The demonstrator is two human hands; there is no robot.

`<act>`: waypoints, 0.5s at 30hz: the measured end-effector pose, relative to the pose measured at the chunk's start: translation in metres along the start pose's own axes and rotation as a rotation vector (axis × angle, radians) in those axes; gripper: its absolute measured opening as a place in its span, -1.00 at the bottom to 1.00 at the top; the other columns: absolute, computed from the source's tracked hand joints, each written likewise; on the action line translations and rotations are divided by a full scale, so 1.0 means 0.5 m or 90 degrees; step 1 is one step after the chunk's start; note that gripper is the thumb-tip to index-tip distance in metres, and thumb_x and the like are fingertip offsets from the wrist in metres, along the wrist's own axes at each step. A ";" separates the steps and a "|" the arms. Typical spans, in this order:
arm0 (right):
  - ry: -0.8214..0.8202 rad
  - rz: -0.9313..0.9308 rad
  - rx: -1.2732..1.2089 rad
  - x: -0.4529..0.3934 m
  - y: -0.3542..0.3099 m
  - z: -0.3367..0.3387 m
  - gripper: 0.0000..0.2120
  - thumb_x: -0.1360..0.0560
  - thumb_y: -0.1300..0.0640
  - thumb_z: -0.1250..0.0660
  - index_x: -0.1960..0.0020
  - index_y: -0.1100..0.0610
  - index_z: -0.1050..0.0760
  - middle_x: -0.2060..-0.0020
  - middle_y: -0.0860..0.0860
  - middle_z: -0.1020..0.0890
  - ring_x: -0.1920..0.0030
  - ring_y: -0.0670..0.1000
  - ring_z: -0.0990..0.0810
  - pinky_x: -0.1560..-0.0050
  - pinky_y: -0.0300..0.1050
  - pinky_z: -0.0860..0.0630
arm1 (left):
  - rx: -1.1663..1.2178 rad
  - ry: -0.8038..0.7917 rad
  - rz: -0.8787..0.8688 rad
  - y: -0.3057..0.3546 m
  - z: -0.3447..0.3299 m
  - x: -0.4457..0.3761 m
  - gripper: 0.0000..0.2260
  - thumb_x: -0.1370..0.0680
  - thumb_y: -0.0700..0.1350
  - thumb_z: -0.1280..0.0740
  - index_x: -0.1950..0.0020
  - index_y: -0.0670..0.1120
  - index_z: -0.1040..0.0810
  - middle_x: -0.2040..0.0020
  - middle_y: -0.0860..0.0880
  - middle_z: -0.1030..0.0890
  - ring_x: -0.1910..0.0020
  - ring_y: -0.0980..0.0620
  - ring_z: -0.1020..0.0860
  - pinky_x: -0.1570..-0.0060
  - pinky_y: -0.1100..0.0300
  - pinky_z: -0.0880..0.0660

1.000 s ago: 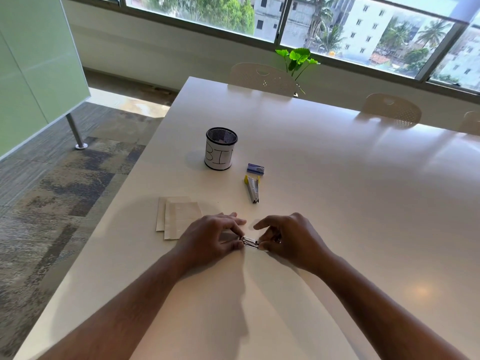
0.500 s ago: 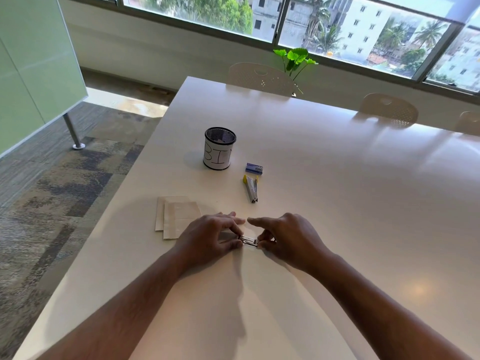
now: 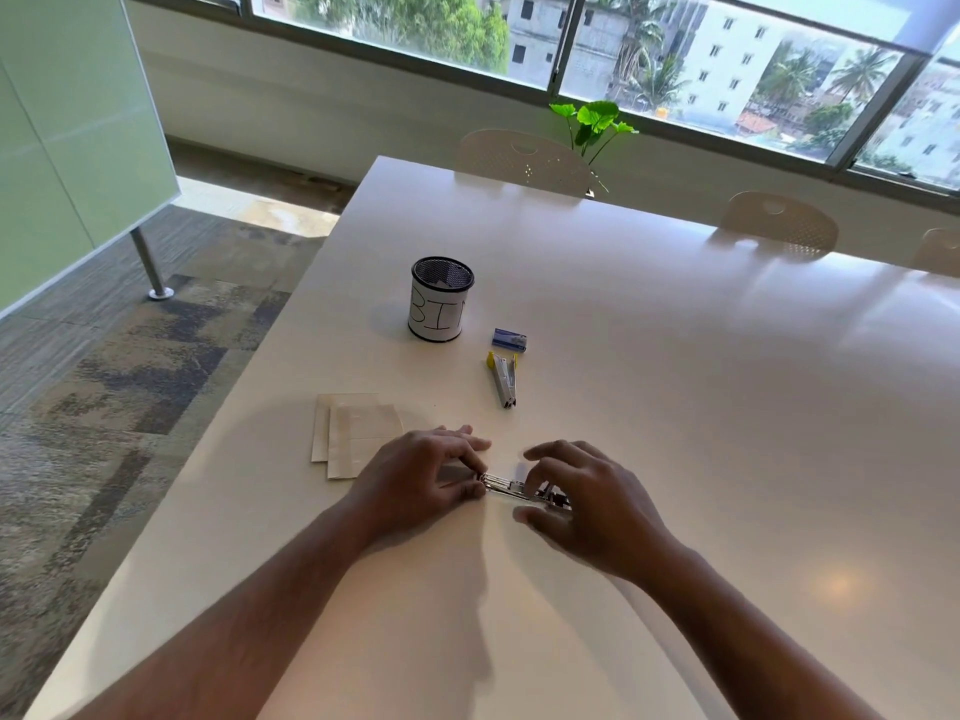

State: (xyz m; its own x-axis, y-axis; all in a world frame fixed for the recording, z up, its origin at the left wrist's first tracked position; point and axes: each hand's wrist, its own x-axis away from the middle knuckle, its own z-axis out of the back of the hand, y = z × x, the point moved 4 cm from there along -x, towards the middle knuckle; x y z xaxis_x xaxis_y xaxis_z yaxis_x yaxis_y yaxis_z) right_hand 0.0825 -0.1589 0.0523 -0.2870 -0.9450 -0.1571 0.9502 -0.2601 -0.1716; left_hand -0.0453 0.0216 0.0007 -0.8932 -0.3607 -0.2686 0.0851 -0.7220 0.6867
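A small metal stapler part (image 3: 506,485) lies low over the white table (image 3: 675,407), held between both hands. My left hand (image 3: 423,475) pinches its left end with curled fingers. My right hand (image 3: 587,498) grips its right end, index finger raised over it, and hides that end. A second stapler (image 3: 503,379), silver with yellow ends, lies on the table beyond the hands. Just behind it sits a small blue staple box (image 3: 509,339).
A black mesh cup (image 3: 441,299) with a white label reading "BIN" stands at the left middle of the table. Two tan paper pieces (image 3: 353,433) lie left of my left hand. The table's left edge runs close by. Chairs (image 3: 522,158) and a plant (image 3: 595,122) stand at the far side.
My right hand has slid a little right along the metal part, showing more of it between the hands. My left hand has kept its pinch in the same place.
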 end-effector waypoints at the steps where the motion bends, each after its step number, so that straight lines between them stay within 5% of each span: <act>1: 0.000 0.002 0.003 0.001 0.000 -0.004 -0.70 -0.50 -0.33 -0.36 -0.10 -0.17 -0.55 -0.35 -0.25 -0.53 -0.31 -0.12 -0.51 -0.05 -0.05 -0.62 | 0.000 -0.002 -0.001 0.000 0.000 0.000 -0.83 -0.48 0.06 -0.56 -0.06 0.13 -0.71 -0.32 0.24 -0.62 -0.45 0.31 -0.42 -0.44 0.11 -0.43; 15: 0.031 0.024 -0.062 -0.026 -0.023 -0.040 -0.63 -0.51 -0.33 -0.35 -0.13 -0.08 -0.49 -0.32 -0.15 -0.56 -0.37 -0.03 -0.45 -0.18 -0.02 -0.59 | -0.017 -0.019 -0.011 -0.002 -0.002 -0.003 -0.82 -0.50 0.08 -0.54 -0.08 0.14 -0.70 -0.34 0.24 -0.61 -0.47 0.28 -0.41 -0.42 0.01 -0.46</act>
State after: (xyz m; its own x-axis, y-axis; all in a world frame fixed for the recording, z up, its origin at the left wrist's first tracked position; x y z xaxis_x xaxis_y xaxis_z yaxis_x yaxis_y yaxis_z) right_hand 0.0729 -0.1398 0.0367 -0.2587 -0.9424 -0.2119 0.9449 -0.2012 -0.2583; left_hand -0.0437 0.0224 -0.0002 -0.9071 -0.3310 -0.2601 0.0813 -0.7438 0.6634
